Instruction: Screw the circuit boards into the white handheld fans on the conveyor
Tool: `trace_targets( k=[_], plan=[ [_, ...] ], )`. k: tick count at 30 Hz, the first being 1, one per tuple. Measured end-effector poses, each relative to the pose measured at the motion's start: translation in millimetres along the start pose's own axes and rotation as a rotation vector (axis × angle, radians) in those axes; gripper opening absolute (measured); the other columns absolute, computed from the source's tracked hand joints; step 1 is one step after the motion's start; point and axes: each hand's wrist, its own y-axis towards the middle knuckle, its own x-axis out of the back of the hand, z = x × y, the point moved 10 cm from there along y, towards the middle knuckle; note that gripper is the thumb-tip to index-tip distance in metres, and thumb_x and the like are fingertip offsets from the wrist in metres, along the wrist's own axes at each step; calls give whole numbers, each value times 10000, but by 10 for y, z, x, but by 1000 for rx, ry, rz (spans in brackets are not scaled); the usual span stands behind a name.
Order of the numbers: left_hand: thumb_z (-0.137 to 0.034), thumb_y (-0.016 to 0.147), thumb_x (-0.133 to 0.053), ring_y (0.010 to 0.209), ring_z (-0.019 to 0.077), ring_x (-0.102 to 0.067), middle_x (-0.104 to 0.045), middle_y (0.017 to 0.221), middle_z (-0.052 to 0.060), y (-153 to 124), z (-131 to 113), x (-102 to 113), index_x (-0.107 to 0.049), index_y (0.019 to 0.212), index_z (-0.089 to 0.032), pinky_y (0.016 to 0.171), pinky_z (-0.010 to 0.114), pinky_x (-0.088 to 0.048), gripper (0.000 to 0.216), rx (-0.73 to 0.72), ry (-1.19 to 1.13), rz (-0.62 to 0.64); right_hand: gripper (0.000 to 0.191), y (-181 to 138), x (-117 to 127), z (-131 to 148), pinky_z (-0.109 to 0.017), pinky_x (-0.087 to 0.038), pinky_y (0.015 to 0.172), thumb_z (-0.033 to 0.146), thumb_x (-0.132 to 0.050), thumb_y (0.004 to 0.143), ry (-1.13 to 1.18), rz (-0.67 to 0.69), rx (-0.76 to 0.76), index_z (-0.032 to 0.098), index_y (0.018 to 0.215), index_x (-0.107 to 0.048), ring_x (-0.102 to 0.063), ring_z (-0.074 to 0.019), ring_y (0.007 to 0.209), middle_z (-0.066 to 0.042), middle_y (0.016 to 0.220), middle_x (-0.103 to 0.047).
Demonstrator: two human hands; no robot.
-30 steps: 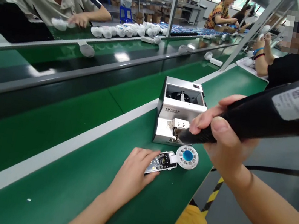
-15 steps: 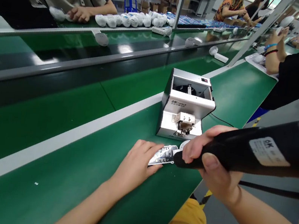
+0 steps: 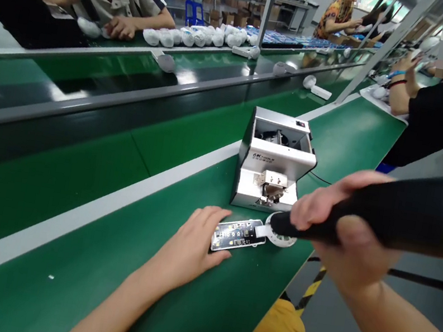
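My right hand point(image 3: 357, 228) is wrapped round a black electric screwdriver point(image 3: 401, 210), blurred and tilted, its tapered front end pointing left. That end covers part of a white round head point(image 3: 283, 240), which belongs to a flat white device with an exposed circuit board point(image 3: 235, 234). The device lies on the green bench, its joint beside the screwdriver's front end. My left hand point(image 3: 194, 241) grips the device's left end, with fingers on the far side and the thumb on the near side. The screwdriver's bit cannot be made out.
A silver screw feeder point(image 3: 275, 161) stands just behind the device. Beyond the white strip runs a conveyor point(image 3: 113, 153) with white devices point(image 3: 321, 92) on it. Co-workers sit across and at the right. A small white scrap point(image 3: 51, 277) lies at the lower left.
The screwdriver has shifted right and up from the joint, uncovering more of the round head. My left hand has slid slightly left, showing more circuit board. Devices on the conveyor have shifted.
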Motion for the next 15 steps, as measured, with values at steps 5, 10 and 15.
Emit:
trace_targets(
  k=[5, 10, 15],
  plan=[
    [-230, 822, -732, 1048, 265, -523, -575, 1140, 70, 36, -1, -55, -516, 1202, -192, 908, 430, -473, 439, 12, 3, -27, 245, 322, 96, 166, -371, -471, 488, 263, -753, 770, 20, -146, 202, 239, 958, -598, -535, -182, 467, 31, 610, -593],
    [-232, 799, -760, 1042, 266, -529, -582, 1141, 67, 86, -79, -162, -509, 1215, -202, 900, 427, -469, 487, -16, -18, -91, 222, 329, 42, 43, -394, -478, 492, 240, -715, 794, -20, -126, 178, 213, 974, -588, -547, -195, 462, 25, 619, -587],
    [-250, 784, -776, 1030, 274, -541, -590, 1113, 64, 96, -57, -126, -500, 1205, -211, 894, 433, -472, 505, -3, -36, -119, 242, 146, -137, -15, -402, -480, 527, 236, -674, 856, 68, 13, 8, 215, 1049, -529, -569, -200, 520, 17, 658, -589]
  ],
)
